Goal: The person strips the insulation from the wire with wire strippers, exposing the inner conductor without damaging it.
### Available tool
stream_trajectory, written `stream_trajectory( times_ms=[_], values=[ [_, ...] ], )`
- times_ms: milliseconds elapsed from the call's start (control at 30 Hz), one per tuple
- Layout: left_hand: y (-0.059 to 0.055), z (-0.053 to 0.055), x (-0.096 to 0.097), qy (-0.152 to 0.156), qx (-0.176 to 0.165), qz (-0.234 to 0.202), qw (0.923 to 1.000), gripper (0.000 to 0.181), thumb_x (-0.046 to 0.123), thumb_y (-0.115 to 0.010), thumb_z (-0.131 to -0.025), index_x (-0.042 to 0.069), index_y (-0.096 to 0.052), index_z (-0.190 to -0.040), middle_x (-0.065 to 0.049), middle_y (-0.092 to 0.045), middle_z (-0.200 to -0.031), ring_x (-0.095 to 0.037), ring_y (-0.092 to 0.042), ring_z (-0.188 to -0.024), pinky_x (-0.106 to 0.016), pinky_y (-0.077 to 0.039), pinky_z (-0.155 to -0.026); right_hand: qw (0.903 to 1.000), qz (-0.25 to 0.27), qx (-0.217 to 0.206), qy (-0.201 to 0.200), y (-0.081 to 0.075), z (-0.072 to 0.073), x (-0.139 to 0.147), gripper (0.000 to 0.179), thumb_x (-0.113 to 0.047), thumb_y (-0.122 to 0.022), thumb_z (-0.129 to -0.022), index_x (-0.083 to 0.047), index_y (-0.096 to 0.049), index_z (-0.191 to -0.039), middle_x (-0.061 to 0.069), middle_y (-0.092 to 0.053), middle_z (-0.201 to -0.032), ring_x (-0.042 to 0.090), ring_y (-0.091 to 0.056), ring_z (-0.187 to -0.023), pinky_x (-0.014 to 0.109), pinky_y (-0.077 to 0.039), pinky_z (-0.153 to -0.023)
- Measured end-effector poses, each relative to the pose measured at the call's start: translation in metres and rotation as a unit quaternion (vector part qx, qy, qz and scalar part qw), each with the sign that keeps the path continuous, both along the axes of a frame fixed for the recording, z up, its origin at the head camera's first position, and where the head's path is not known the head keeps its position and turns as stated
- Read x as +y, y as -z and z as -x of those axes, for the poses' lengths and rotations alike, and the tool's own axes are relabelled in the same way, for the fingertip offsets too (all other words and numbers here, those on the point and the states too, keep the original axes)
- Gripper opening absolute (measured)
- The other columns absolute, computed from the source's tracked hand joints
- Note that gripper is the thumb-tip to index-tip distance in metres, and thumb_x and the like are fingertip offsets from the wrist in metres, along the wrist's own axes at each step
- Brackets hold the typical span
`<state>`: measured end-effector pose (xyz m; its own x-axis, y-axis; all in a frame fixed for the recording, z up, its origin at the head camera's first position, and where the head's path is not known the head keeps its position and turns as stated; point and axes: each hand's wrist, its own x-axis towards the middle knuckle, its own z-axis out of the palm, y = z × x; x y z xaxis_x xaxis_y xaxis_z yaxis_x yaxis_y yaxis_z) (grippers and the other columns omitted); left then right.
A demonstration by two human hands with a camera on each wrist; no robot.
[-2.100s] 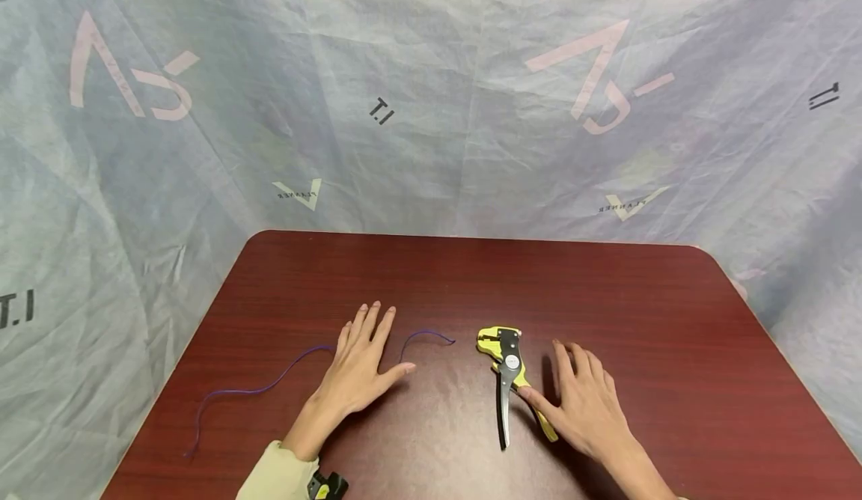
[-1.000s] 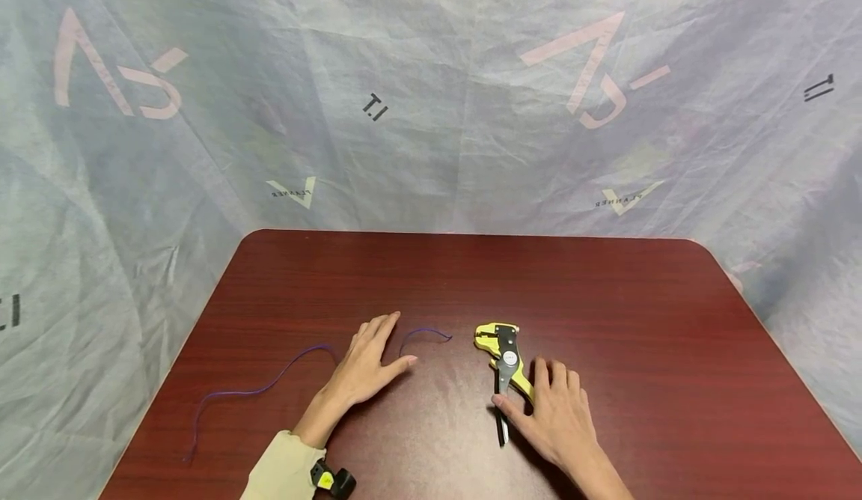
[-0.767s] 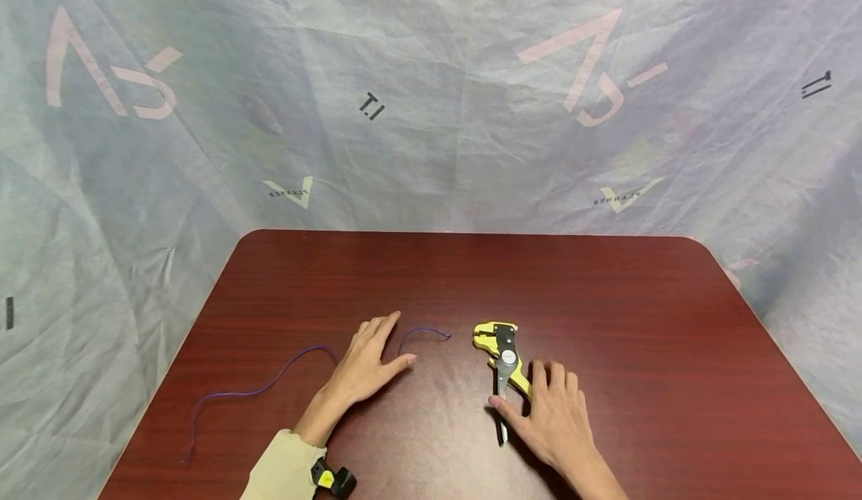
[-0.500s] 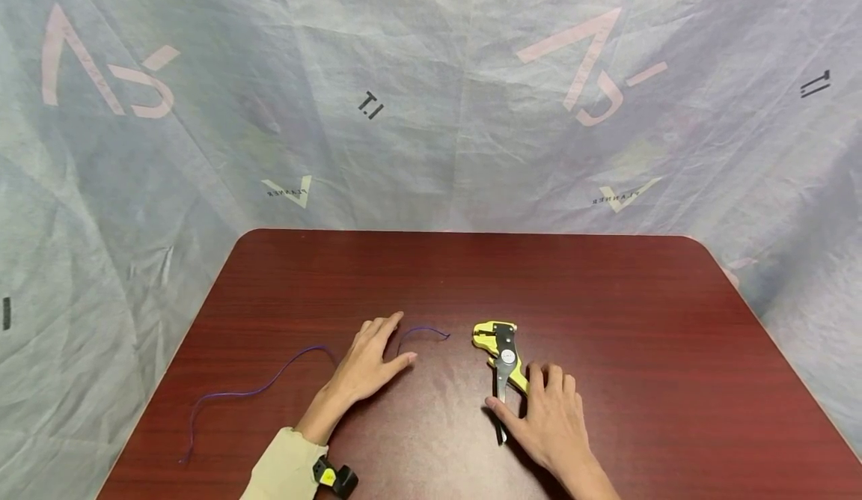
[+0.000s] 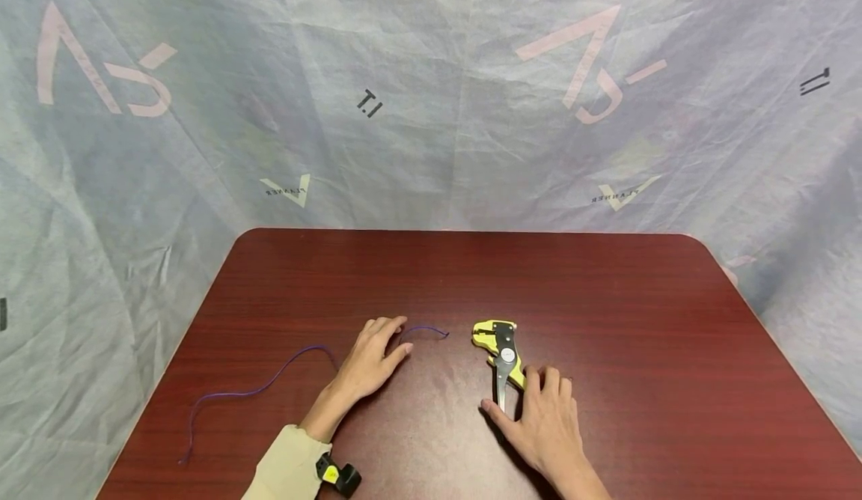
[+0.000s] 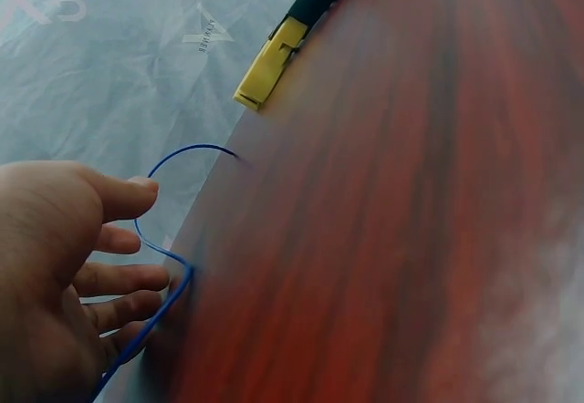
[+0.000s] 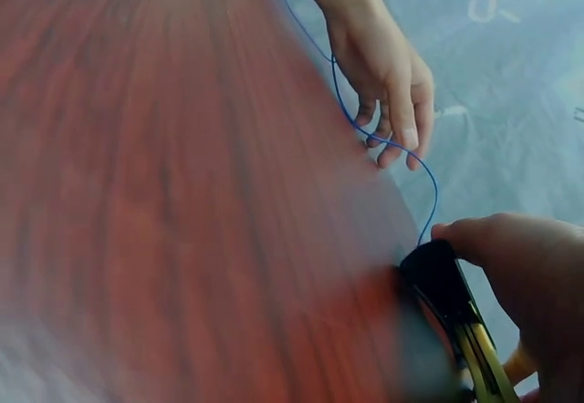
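Note:
A yellow and black wire stripper (image 5: 506, 358) lies on the table, its head pointing away from me. My right hand (image 5: 548, 421) grips its handles (image 7: 440, 280), thumb on one side and fingers on the other; the hand hides the lower handles. Left of it, a thin blue-purple wire (image 5: 232, 394) curves across the tabletop, with its short end (image 5: 424, 328) towards the tool. My left hand (image 5: 367, 361) is over the wire, hiding its middle. In the left wrist view the wire (image 6: 187, 280) passes between thumb and fingers, which stay apart and loosely bent.
The dark red wooden table (image 5: 606, 290) has rounded far corners. Behind and beside it hangs a pale printed sheet (image 5: 431, 111). A black camera (image 5: 343, 477) is strapped at my left wrist below a light sleeve (image 5: 288, 464).
My right hand has moved left over the stripper's handles and its fingers have curled in around them. The left hand's thumb and fingers have drawn closer together near the wire.

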<state>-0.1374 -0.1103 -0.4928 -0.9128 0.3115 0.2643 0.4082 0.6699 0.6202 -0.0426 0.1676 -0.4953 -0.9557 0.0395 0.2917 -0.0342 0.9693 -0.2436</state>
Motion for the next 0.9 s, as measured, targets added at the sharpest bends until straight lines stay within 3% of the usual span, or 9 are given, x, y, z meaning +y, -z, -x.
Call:
stream_trajectory(
  times_ms=[567, 900],
  values=[
    [0.0056, 0.0065, 0.0051, -0.008, 0.008, -0.033, 0.9994, 0.029, 0.015, -0.069, -0.093, 0.002, -0.070, -0.119, -0.007, -0.068, -0.106, -0.021, -0.057, -0.099, -0.039, -0.048, -0.087, 0.9997, -0.024, -0.009, 0.002, 0.0003, -0.0032, -0.0066, 0.075, -0.059, -0.077, -0.072, 0.005, -0.059, -0.108, 0.021, -0.052, -0.104, 0.035, -0.048, -0.086, 0.045, -0.044, -0.065],
    [0.0103, 0.0084, 0.0062, -0.010, 0.019, -0.064, 0.9977, 0.021, 0.005, -0.068, -0.092, 0.001, -0.072, -0.111, -0.011, -0.069, -0.104, -0.024, -0.060, -0.098, -0.038, -0.051, -0.084, 0.9995, -0.028, -0.015, 0.009, -0.0031, -0.0034, -0.0103, 0.066, -0.052, -0.078, -0.072, 0.005, -0.059, -0.102, 0.019, -0.052, -0.102, 0.034, -0.050, -0.086, 0.046, -0.049, -0.066]
  ],
)
